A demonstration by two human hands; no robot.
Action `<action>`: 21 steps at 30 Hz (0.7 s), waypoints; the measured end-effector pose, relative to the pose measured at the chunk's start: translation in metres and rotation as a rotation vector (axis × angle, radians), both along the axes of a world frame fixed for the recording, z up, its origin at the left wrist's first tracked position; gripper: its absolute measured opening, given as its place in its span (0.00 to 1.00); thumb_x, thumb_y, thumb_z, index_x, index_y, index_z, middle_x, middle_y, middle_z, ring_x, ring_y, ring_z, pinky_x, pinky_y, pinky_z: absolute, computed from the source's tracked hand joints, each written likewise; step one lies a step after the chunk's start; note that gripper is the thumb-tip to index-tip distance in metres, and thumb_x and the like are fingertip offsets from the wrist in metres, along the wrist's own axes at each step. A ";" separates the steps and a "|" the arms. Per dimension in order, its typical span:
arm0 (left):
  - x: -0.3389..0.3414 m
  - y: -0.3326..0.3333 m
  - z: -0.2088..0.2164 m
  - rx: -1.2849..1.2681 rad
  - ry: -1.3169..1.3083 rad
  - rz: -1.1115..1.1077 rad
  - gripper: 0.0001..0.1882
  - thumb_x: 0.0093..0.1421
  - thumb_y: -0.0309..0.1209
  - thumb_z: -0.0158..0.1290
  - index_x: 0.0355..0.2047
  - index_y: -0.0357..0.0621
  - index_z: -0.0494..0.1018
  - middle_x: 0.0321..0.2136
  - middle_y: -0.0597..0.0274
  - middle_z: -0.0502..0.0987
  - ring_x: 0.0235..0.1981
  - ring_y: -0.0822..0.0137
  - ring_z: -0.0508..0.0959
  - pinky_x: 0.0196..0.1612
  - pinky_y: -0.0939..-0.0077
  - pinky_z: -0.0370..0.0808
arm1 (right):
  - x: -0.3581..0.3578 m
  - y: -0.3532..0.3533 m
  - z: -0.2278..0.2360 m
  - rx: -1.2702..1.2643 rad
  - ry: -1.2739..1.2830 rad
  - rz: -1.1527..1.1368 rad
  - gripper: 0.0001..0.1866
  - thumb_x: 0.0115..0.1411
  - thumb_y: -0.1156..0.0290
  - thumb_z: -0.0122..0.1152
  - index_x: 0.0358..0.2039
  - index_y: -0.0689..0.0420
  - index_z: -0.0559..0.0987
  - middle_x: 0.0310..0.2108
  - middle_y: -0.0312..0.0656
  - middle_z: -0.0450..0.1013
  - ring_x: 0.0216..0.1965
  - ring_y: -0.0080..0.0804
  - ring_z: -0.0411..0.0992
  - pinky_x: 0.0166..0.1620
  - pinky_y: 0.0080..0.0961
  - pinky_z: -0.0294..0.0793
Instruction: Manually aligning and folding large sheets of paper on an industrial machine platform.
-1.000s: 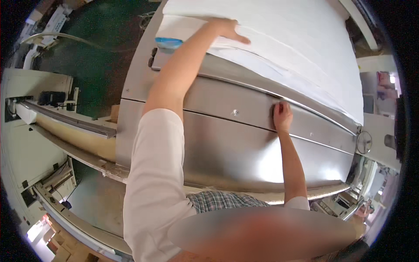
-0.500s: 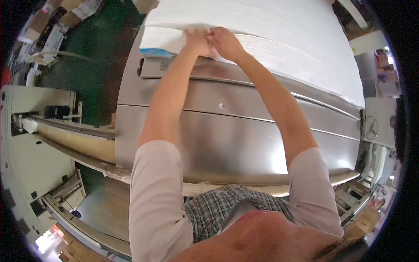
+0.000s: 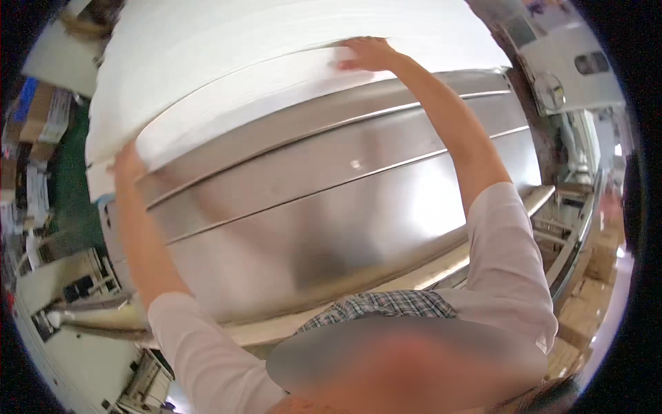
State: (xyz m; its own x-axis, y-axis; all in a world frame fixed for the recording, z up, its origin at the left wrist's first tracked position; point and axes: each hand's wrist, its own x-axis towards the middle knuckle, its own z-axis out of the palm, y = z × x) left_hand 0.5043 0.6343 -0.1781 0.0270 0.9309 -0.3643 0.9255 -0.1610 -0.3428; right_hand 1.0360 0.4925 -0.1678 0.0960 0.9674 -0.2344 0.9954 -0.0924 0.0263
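Note:
A wide stack of thin white sheet material (image 3: 276, 31), which looks like layered cloth, covers the far part of a metal table (image 3: 276, 214). Along its near edge runs a smooth white strip (image 3: 234, 103), set off by a curved line. My right hand (image 3: 369, 54) lies on that strip right of the middle, fingers spread and flat, holding nothing. Far to the left, my left hand (image 3: 127, 164) touches the strip's left end. Motion blurs its fingers, so I cannot see whether they grip the edge. A bit of blue (image 3: 105, 199) shows below that corner.
The table's near edge has a pale rail (image 3: 386, 283). Beyond the right end stands a pale machine with a handwheel (image 3: 549, 91). Cardboard boxes (image 3: 38, 114) stand at the left by a green floor (image 3: 79, 186); more cartons (image 3: 586, 303) are stacked at the right.
My hands were close together near the stack's left end. They have since spread apart, the left to the left corner and the right further right. The view has also shifted and turned.

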 end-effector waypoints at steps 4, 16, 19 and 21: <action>-0.020 -0.009 0.000 0.056 0.073 0.036 0.41 0.44 0.30 0.53 0.58 0.50 0.46 0.56 0.60 0.56 0.56 0.51 0.56 0.48 0.31 0.53 | 0.081 -0.018 0.013 -0.103 0.050 0.100 0.49 0.35 0.33 0.57 0.56 0.45 0.58 0.55 0.37 0.57 0.56 0.41 0.53 0.53 0.51 0.49; -0.098 0.020 -0.015 0.098 -0.187 -0.213 0.41 0.37 0.24 0.58 0.54 0.49 0.53 0.50 0.50 0.61 0.52 0.49 0.61 0.51 0.54 0.59 | 0.383 -0.082 -0.016 -0.235 -0.449 -0.216 0.50 0.24 0.72 0.72 0.53 0.50 0.59 0.53 0.40 0.58 0.54 0.41 0.55 0.52 0.43 0.60; -0.102 0.025 -0.034 0.219 -0.306 -0.240 0.39 0.36 0.24 0.59 0.51 0.48 0.56 0.48 0.51 0.64 0.50 0.50 0.63 0.51 0.56 0.57 | 0.432 -0.119 -0.034 0.032 -0.372 -0.221 0.45 0.28 0.76 0.69 0.52 0.46 0.60 0.52 0.41 0.58 0.53 0.42 0.56 0.52 0.42 0.60; -0.098 0.022 -0.044 0.238 -0.292 -0.261 0.39 0.35 0.24 0.59 0.51 0.47 0.57 0.47 0.52 0.65 0.50 0.51 0.63 0.51 0.55 0.57 | 0.433 -0.128 -0.041 0.270 -0.268 -0.115 0.42 0.31 0.79 0.66 0.50 0.41 0.62 0.51 0.40 0.59 0.52 0.46 0.58 0.53 0.43 0.59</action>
